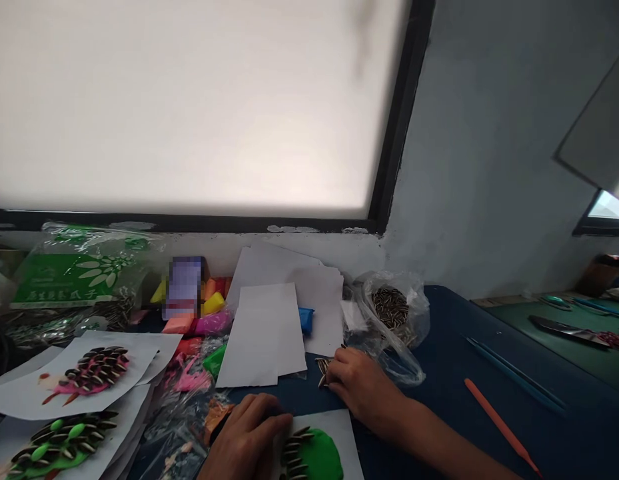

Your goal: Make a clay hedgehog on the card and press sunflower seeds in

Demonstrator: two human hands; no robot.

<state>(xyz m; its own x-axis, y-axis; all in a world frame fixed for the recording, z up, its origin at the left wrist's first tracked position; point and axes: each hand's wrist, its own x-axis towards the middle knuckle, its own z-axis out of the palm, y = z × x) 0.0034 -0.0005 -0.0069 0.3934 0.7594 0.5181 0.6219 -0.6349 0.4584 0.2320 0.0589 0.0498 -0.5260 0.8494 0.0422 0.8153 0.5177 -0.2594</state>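
Observation:
My left hand point(246, 433) rests at the left edge of a white paper card point(352, 443), its fingers loosely bent and thumb apart, with nothing visible in it. On that card lies a flat green clay shape point(322, 453) with a row of striped sunflower seeds point(295, 457) along its left side. Farther back, my right hand point(356, 383) is at a small pile of sunflower seeds point(322, 370) on the dark blue table, its fingertips closed on seeds and partly hidden. Behind it stands an open clear plastic bag point(389, 310) full of seeds.
White paper sheets point(262, 333) lie at the back centre. Seed-covered clay pictures point(96, 373) are stacked at left, near a green seed packet point(54, 277). Coloured clay packs point(212, 320) and a phone point(184, 287) stand between. An orange tool point(499, 417) and tweezers point(514, 373) lie at right.

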